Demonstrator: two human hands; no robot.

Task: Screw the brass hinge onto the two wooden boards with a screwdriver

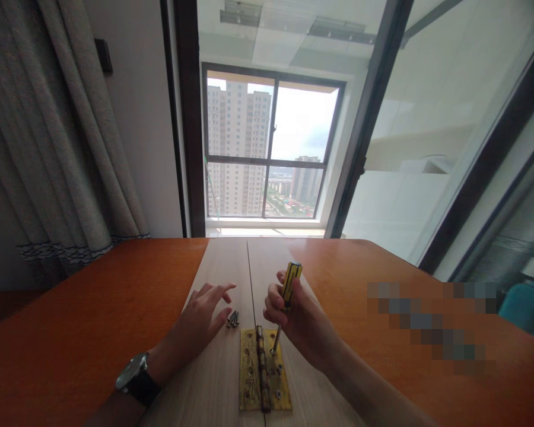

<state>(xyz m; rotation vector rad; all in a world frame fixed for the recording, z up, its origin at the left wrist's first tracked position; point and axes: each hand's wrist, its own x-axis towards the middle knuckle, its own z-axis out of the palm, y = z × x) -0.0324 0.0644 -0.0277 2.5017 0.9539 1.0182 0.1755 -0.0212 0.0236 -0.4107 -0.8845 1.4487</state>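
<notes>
A yellow and black screwdriver [290, 286] is gripped in my right hand [300, 323], its shaft slanting down to a screw [272, 351] in the right leaf of a worn brass hinge [251, 370]. The hinge lies opened flat across the seam between two pale wooden boards [225, 267]. Two more screw heads show lower on that right leaf; the left leaf shows bare holes. My left hand [204, 311] hovers over the left board with fingers apart, holding nothing. Just beside its thumb lies a small pile of several loose screws [233, 319].
The boards lie on an orange-brown wooden table [160, 273]. A blurred-out patch [431, 323] covers something on the table's right side. Beyond the far edge stand a grey curtain [66, 118], dark-framed glass doors and a window [267, 148].
</notes>
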